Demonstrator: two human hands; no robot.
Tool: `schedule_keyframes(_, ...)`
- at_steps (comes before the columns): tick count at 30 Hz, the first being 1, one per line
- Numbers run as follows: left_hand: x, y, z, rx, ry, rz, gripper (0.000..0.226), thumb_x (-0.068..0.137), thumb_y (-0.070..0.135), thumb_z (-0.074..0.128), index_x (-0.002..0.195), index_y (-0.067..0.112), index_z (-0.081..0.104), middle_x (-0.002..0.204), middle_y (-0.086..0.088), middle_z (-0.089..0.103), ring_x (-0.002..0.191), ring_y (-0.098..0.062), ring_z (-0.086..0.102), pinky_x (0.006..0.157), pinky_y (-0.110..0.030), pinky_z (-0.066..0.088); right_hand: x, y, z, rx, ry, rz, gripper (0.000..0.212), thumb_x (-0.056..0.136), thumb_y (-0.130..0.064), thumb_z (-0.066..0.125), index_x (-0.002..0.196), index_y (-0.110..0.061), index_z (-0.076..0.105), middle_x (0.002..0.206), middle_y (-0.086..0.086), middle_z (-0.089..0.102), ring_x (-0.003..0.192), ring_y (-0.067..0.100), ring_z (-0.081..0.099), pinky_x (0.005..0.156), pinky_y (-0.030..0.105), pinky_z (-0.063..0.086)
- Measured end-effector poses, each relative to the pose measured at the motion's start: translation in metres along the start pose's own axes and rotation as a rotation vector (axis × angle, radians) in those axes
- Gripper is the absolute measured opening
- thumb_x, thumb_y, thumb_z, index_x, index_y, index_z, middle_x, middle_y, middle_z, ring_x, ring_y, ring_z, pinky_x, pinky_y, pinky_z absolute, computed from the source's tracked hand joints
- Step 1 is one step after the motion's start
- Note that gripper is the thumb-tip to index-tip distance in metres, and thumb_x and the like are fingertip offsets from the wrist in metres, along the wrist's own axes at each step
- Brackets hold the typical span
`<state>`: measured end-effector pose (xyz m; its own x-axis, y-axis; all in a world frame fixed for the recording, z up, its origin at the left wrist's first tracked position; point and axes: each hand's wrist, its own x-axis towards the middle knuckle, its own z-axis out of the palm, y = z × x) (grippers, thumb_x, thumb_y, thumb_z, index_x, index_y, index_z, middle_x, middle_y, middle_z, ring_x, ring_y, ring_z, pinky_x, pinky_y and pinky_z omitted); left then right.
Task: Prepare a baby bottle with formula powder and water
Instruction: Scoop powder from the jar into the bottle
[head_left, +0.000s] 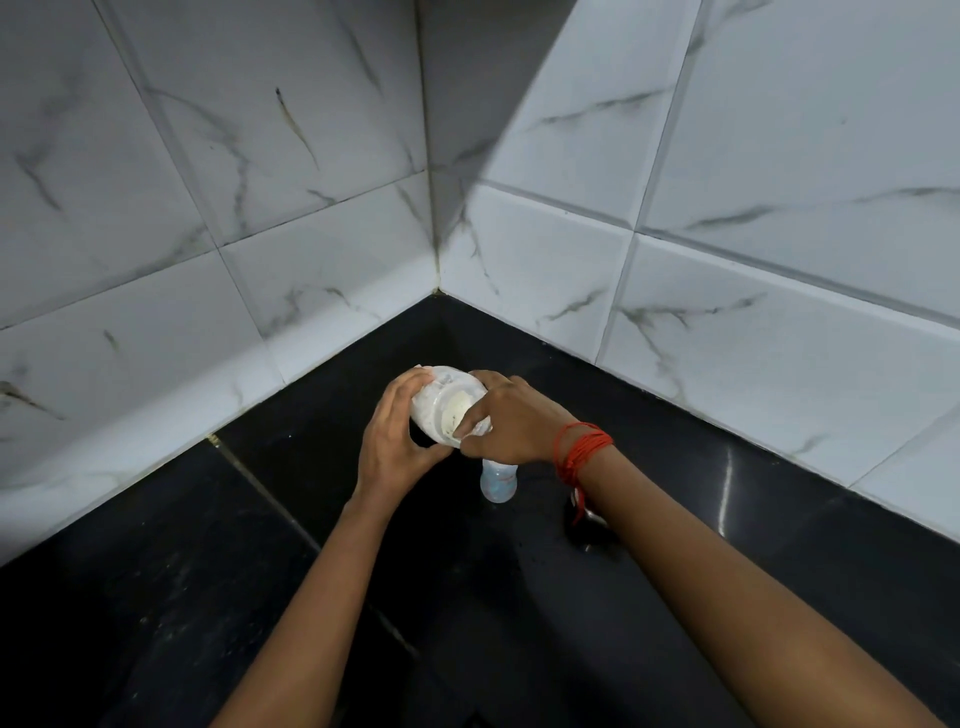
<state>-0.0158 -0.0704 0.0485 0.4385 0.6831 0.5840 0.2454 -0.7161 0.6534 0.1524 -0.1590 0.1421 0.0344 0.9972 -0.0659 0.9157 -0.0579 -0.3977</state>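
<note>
Where two tiled walls (260, 208) meet at a corner, a black polished countertop (208, 597) runs beneath them. The tiles are white with grey veining, and a broad shadow falls across the upper part of the corner. A straight joint crosses the countertop diagonally from the left wall toward the near edge. A streak of light reflects off the surface at right.

Above the countertop, the left hand (389, 441) holds a clear jar (441, 405), fingers curled round its body. The jar is tilted, mouth toward the camera, with pale powder (460, 402) visible inside. The right hand (511, 421) sits at the jar's mouth, fingertips bunched against the rim. Whether they pinch the rim or some small item cannot be determined. A red thread (579, 449) is wound round the right wrist.

The baby bottle (498, 483) stands upright on the countertop directly below the right hand. Its top is hidden by that hand, so its opening cannot be checked. A dark glossy object (592, 535) lies beside the right wrist, partly covered by the forearm and not identifiable against the black surface.
</note>
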Motion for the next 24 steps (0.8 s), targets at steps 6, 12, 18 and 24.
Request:
schedule_keyframes(6,-0.003,0.001,0.006,-0.022,0.020,-0.124,0.089,0.064,0.026,0.100,0.139,0.013,0.054,0.145,0.004,0.055,0.134,-0.002,0.051,0.105,-0.010,0.041,0.004,0.012,-0.001,0.104,0.003,-0.103,0.026,0.073,-0.040,0.084,0.096,-0.031,0.080,0.146,0.002,0.044,0.127,0.023,0.050,0.107,0.036,0.043)
schedule_keyframes(12,-0.006,-0.002,0.008,-0.037,0.066,-0.259,0.088,0.064,0.026,0.100,0.138,0.020,0.054,0.139,0.014,0.054,0.124,0.012,0.051,0.101,-0.008,0.043,0.000,0.014,-0.008,0.065,0.213,-0.117,0.016,0.089,-0.035,0.069,0.099,-0.025,0.079,0.113,-0.002,0.050,0.106,0.017,0.048,0.089,0.037,0.049)
schedule_keyframes(18,-0.012,-0.007,0.012,-0.071,0.060,-0.357,0.088,0.058,0.030,0.101,0.133,0.028,0.055,0.134,0.015,0.057,0.118,0.008,0.056,0.097,-0.011,0.045,0.001,0.012,-0.006,-0.077,0.302,-0.085,0.019,0.093,-0.037,0.063,0.102,-0.025,0.074,0.103,-0.002,0.050,0.098,0.015,0.051,0.070,0.031,0.047)
schedule_keyframes(24,-0.031,-0.012,0.026,-0.223,-0.020,-0.570,0.084,0.049,0.032,0.099,0.122,0.037,0.059,0.119,0.011,0.069,0.110,-0.009,0.068,0.092,-0.034,0.059,0.023,0.025,0.014,0.178,0.301,0.156,0.018,0.093,-0.030,0.063,0.091,-0.016,0.074,0.099,0.001,0.055,0.087,0.018,0.058,0.076,0.032,0.049)
